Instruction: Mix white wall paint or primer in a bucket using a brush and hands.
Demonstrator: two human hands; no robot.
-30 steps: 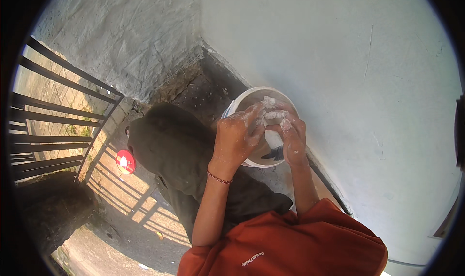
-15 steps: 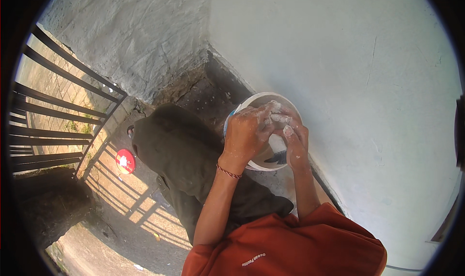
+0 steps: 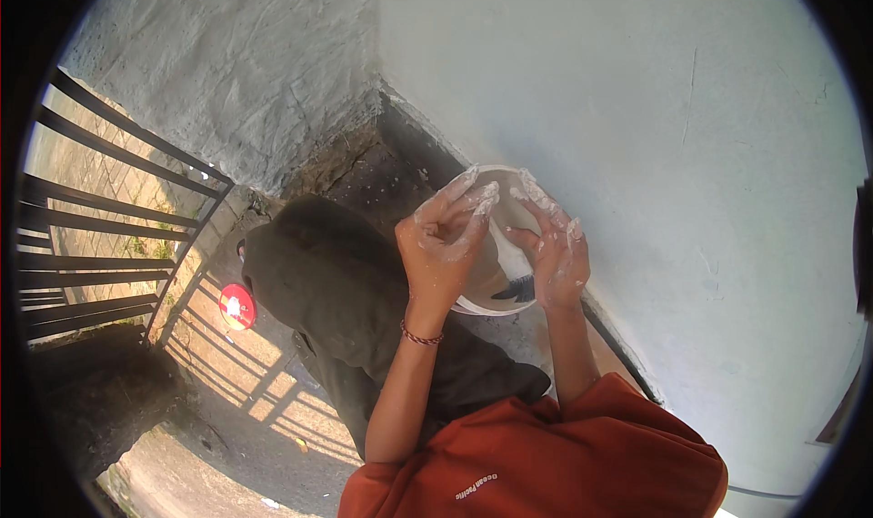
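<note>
Hovering over the white bucket [image 3: 496,311], the left hand [image 3: 441,241] is half curled and the right hand [image 3: 555,261] loosely spread, neither visibly gripping anything; white paste [image 3: 486,196] coats both. Dark bristles [image 3: 519,289] show inside the bucket, and the pale wall [image 3: 673,154] stands right of it. The bucket looks stiff, likely slippery where paste smears it, best held by its rim.

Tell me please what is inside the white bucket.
Inside the white bucket, dark bristles, apparently a brush's, show at the near side. The left hand and right hand cover other parts; whatever lies behind them cannot be seen.
</note>
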